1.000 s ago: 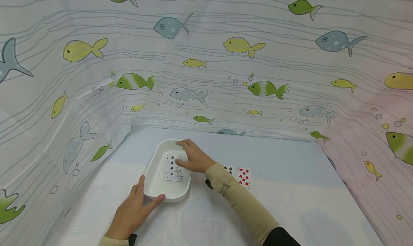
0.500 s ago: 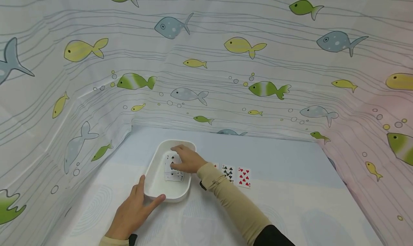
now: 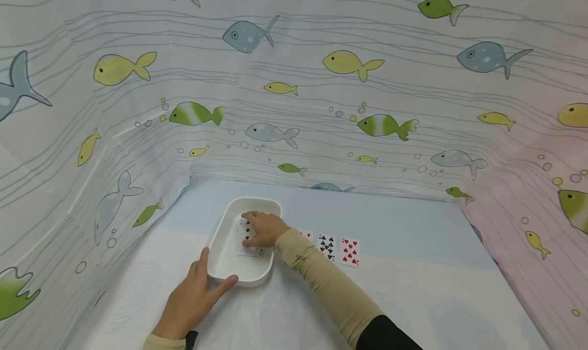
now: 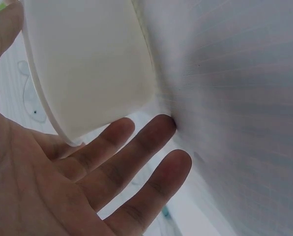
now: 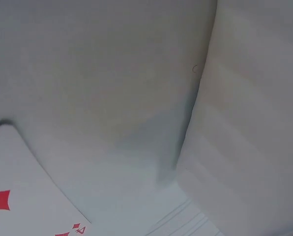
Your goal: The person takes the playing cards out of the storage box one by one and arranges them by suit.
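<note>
A white tray [image 3: 222, 260] sits left of centre on the table in the head view. Black-suited playing cards [image 3: 243, 232] lie overlapping inside it, partly hidden by my right hand. My left hand [image 3: 186, 301] is spread at the tray's near left corner, thumb on the near rim. In the left wrist view its fingers [image 4: 156, 182] extend beside the tray's outer wall [image 4: 92, 54]. My right hand [image 3: 266, 230] reaches over the right rim to the cards, with a gap between thumb and index finger. Its fingers are out of the right wrist view.
Right of the tray, cards stand in a row: a partly covered red card [image 3: 307, 234], a clubs card [image 3: 326, 244] and a hearts card [image 3: 350, 251]. A diamonds card [image 5: 28, 196] shows in the right wrist view. Fish-patterned sheeting [image 3: 275, 105] walls the table.
My right hand has moved from the tray's far rim down and towards me, over the cards, and its thumb and index finger have drawn closer together. The left hand holds its place.
</note>
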Tool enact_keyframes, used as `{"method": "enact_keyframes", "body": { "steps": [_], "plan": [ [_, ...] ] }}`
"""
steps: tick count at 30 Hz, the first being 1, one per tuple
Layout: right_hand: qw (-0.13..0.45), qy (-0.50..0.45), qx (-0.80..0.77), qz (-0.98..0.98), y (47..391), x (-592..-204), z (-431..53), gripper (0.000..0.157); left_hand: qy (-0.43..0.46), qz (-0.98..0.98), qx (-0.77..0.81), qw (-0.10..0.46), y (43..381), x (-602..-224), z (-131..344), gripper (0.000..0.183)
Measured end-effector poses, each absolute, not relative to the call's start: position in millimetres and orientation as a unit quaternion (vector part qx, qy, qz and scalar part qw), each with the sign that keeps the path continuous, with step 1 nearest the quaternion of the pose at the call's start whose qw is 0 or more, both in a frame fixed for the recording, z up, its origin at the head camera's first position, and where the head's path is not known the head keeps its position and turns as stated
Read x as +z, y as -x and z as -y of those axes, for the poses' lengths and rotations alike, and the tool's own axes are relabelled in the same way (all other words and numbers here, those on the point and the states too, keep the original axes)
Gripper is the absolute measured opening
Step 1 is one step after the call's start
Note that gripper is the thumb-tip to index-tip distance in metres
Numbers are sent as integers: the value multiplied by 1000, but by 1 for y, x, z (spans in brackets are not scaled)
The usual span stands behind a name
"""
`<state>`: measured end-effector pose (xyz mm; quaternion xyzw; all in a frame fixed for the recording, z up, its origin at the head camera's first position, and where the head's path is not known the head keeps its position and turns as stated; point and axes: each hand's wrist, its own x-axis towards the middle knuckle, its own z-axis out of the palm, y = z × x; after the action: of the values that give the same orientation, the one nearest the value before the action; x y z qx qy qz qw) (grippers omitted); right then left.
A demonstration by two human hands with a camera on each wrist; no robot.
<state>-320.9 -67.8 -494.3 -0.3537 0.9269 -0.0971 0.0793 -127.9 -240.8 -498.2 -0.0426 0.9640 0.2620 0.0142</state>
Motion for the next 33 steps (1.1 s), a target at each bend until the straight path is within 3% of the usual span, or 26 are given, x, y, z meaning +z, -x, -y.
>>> {"method": "enact_keyframes", "body": {
  "steps": [15, 33],
  "plan": [
    [79, 354, 4, -932, 321, -495, 72, 80, 43, -964, 263, 1, 127, -496, 239, 113],
    [55, 345, 0, -937, 320, -501, 73, 79, 45, -965, 259, -1, 127, -498, 239, 114]
  ]
}}
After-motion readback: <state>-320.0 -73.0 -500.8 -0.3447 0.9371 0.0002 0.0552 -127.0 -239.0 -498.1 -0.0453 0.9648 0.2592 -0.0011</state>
